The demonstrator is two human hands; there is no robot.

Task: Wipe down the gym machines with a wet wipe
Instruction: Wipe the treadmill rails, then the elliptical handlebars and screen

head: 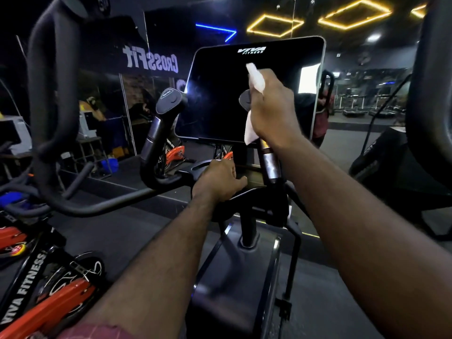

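**Wiping the right handle grip all the way round**

Our right hand (pixel 271 111) is closed round the upright right handle (pixel 270 165) of the machine, with the white wet wipe (pixel 255 77) pressed between palm and grip. One end of the wipe sticks up above the fist and another hangs out below it, both in front of the dark console screen (pixel 220 94). Our left hand (pixel 220 179) lies on the ledge (pixel 254 183) under the screen, nearer to us. Its fingers reach over the far side, and we cannot tell whether they grip the ledge or only rest on it.

To do this step well, we should twist the fist as it slides. That way the wipe covers the back of the grip as well as the side facing us. We judge the stroke should run from the grey cap (pixel 244 100) down onto the shiny stretch below the fist. The loose ends clean nothing, so we should fold them in. The left hand can brace the machine. The left handle (pixel 168 104) looks due the same treatment.
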